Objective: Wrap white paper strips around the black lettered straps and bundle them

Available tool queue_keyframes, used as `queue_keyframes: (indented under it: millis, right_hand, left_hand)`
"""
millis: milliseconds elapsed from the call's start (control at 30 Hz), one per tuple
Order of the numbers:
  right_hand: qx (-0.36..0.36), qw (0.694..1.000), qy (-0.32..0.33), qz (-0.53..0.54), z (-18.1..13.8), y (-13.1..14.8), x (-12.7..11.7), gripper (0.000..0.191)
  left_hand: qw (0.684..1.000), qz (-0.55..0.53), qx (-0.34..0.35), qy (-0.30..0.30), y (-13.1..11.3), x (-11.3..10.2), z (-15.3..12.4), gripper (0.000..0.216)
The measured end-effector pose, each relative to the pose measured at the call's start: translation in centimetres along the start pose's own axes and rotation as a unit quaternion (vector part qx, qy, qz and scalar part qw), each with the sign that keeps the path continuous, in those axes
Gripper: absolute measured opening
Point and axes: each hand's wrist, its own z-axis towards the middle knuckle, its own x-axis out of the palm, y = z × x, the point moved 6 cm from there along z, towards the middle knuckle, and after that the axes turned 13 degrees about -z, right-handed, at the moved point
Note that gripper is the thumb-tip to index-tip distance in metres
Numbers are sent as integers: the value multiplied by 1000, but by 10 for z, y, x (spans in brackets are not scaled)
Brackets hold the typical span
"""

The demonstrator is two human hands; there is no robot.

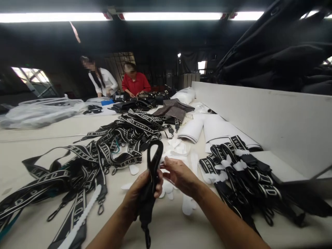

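My left hand (140,190) is wrapped round a folded black webbing strap (155,155). The strap's loop stands up above the fingers, and a black metal clip (146,235) hangs from its lower end. Close by on the right, my right hand (178,174) has its fingertips bent together against the side of the strap. A bit of white shows at those fingertips, too small to make out. Loose white paddle-shaped strips (187,204) lie on the table under and behind my hands.
Unfolded lettered straps (85,155) sprawl over the table's left and middle. At right lies a pile of folded straps (238,169) with white ties. White rolled sheets (192,129) lie beside a low white partition (259,110). Two people work at the far end near black bags (140,103).
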Motion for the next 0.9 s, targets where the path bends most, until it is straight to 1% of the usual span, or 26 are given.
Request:
queue_keyframes:
  millis: [67,133,200,267,333,433,533,633,700,733,833,900]
  right_hand:
    - [7,998,56,17,-1,-4,12,42]
    - [8,996,73,44,0,-8,19,40]
    - [9,995,73,61,2,-16,22,46]
    - [6,996,45,72,5,-23,19,50]
    - [-4,997,-11,82,7,-27,11,43]
    - [-13,992,-89,90,6,-23,-5,33]
    - [-28,989,-117,83,5,-10,-16,35]
    - [-47,989,-139,33,5,-2,-25,39]
    - [-59,984,-165,-37,4,0,-30,35]
    - [-63,980,-174,-78,3,0,-31,32]
    - [-68,968,-167,-176,2,-4,-29,22]
    - [-65,967,-150,-197,3,-7,-26,22]
  left_hand:
    - [999,-26,27,-12,-6,-2,-3,22]
    - [997,-46,44,-34,-11,-6,-3,22]
    - [996,-62,33,-50,-13,-12,-2,24]
    - [996,-66,0,-55,-10,-16,0,24]
    - [997,-55,-20,-58,-8,-20,0,20]
    - [996,-22,-25,-85,-8,-26,0,22]
    - [992,20,-12,-124,-15,-31,0,25]
    - [985,76,43,-147,-30,-27,-1,26]
    - [978,131,73,-145,-38,-19,-3,32]
    - [973,165,75,-144,-40,-16,-5,36]
    - [948,279,32,-151,-34,-12,-9,46]
    - [933,332,-15,-137,-26,-16,-8,47]
